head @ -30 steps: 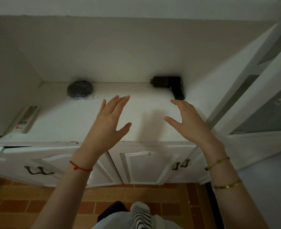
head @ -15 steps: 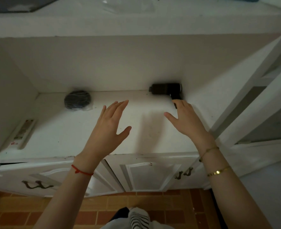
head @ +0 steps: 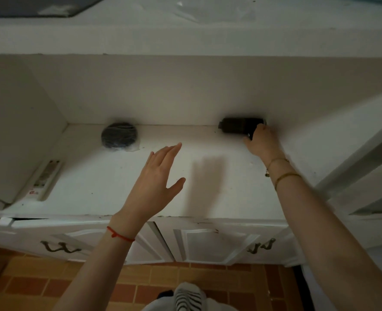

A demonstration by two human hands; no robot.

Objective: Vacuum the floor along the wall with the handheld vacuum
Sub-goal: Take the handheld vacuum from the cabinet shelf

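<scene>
currently the right hand (head: 261,140) is apparently gripping the handheld vacuum (head: 237,127), right of centre; the left hand (head: 156,182) is hovering spread, empty.

Noted on white shelf (head: 219,194): dark round bundle (head: 119,138) beyond left hand (head: 154,187); white power strip (head: 46,178) well to its left.

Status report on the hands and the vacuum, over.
Right hand grips handheld vacuum at back of shelf. Left hand open, hovering. Dark bundle apart, to its left.
</scene>
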